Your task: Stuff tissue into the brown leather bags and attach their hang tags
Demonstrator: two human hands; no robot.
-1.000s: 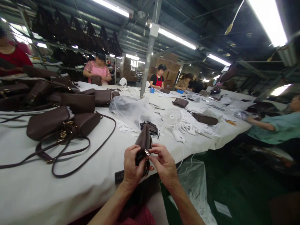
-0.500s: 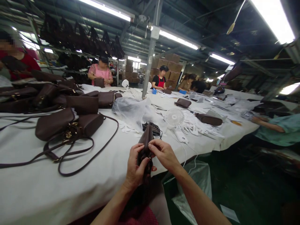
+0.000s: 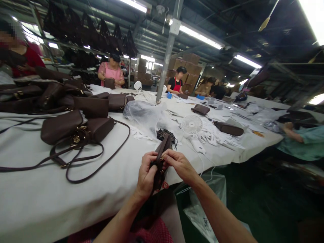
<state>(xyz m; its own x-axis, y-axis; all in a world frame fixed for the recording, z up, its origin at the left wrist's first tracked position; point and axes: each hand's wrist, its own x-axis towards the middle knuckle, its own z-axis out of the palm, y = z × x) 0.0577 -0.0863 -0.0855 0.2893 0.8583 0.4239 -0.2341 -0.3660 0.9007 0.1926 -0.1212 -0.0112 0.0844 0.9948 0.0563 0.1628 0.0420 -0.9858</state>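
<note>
A small dark brown handbag (image 3: 165,143) stands on edge at the table's near side, its narrow top seam facing me. My left hand (image 3: 147,173) is closed round its near left side, thumb on top. With fingers pinched, my right hand (image 3: 178,163) grips the bag's upper edge near a small gold-coloured fitting; the fingers partly hide what exactly is between them. Dark straps and metal fittings hang at the bag's near end, in shadow. Just beyond the bag lies a bundle of black cords or strips (image 3: 164,135).
Brown handbags with long straps (image 3: 62,128) are piled on the left of the white-covered table (image 3: 101,199). Ahead are clear plastic sheeting (image 3: 141,116), a white fan (image 3: 191,125) with a cable, and white strips (image 3: 215,136). Several co-workers sit around; a green sleeve (image 3: 301,140) shows at right.
My right hand has gone from loosely touching the bag's metal piece to pinching its upper edge. The left hand keeps its hold. The view has shifted slightly.
</note>
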